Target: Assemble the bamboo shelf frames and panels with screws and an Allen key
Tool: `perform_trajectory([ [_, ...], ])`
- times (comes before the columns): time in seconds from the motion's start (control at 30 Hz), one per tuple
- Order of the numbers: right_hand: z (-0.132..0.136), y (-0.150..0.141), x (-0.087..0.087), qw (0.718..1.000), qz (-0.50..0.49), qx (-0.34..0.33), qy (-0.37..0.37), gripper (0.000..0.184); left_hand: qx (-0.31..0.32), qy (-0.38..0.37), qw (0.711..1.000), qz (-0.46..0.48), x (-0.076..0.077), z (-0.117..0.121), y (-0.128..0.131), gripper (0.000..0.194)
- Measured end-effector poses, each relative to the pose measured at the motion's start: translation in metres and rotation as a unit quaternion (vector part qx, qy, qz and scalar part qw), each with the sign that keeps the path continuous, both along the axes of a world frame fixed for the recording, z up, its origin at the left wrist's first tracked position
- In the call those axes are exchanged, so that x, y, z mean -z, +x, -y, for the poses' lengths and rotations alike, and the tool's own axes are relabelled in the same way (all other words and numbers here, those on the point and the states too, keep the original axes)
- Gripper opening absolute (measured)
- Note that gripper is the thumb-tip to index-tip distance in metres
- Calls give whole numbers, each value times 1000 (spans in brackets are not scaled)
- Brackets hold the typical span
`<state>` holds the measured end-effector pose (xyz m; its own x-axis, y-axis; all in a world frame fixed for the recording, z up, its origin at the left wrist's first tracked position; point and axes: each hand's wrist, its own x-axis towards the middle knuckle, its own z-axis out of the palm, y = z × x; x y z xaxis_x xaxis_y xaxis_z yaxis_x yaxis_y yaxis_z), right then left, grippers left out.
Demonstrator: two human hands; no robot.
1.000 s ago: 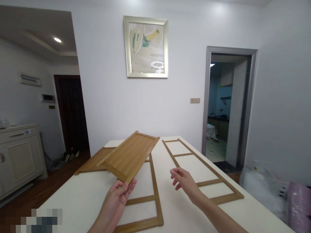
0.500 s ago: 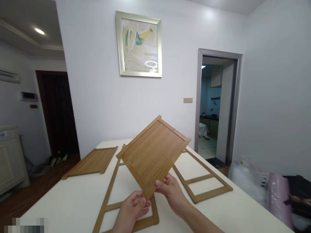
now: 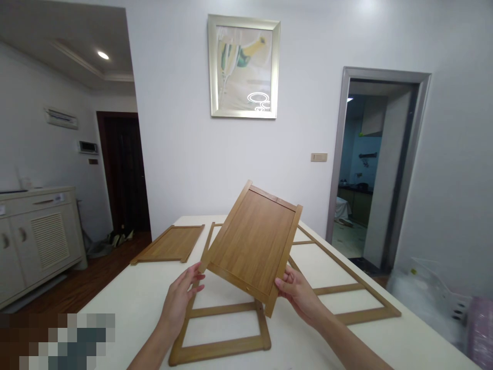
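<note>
Wooden panel (image 3: 252,241), raised at a tilt above the white table (image 3: 123,303), between the left hand (image 3: 179,290) and the right hand (image 3: 301,293). Gripped at the lower right edge by the right hand, thumb on the front face. Left fingers parted at the lower left corner; impossible to tell whether pinching or merely touching. Flat on the table: wooden frame (image 3: 221,350) below, another frame (image 3: 341,289) to the right, second panel (image 3: 169,244) off to the left.
</note>
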<state>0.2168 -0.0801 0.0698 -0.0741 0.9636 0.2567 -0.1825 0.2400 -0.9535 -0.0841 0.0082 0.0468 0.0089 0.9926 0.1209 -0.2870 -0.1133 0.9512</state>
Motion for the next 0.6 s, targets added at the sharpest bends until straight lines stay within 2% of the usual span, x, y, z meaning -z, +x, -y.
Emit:
perform_trajectory([
  [0.1, -12, -8, -7, 1000, 23, -17, 9, 47, 8, 3, 998, -55, -2, -5, -7, 60],
  [0.2, -23, -17, -14, 999, 37, -19, 32, 44, 8, 27, 987, -159, -2, -12, -20, 49],
  [0.3, -28, -28, -14, 998, 33, -5, 55, 38, 60, 73, 952, -290, -1, -17, -35, 28],
  [0.37, -28, -34, -11, 998, 31, -7, 62, 37, 95, 77, 927, -354, -1, -19, -42, 19],
  [0.43, -26, -39, -7, 997, 36, -12, 70, 37, 125, 68, 915, -377, -1, -19, -48, 16],
  [0.6, -23, -42, -3, 995, 51, 1, 84, 35, 175, 58, 910, -372, 0, -20, -55, 18],
])
